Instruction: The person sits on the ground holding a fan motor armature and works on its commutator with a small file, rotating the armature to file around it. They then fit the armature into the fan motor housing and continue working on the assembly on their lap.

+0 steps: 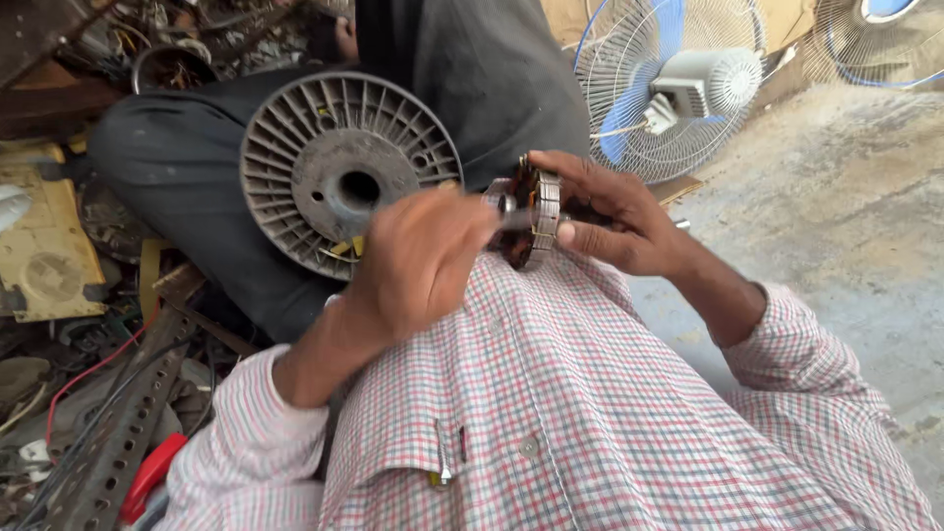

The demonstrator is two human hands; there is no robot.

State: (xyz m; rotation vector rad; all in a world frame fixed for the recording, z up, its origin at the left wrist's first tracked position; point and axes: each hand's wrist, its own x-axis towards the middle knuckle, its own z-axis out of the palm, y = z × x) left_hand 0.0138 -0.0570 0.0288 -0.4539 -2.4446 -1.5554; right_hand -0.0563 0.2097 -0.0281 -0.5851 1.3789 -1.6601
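Ribbed motor cover (349, 177) and scrap (88, 393) crowd left; bare floor (846, 226) right

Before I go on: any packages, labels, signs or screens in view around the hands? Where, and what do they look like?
No screens, signs or printed labels show.
Brown cardboard: top centre, behind the white-and-blue fan; flat, plain, possibly a box.
Yellowish flat panel: far left among the scrap; worn, with a round embossed mark.
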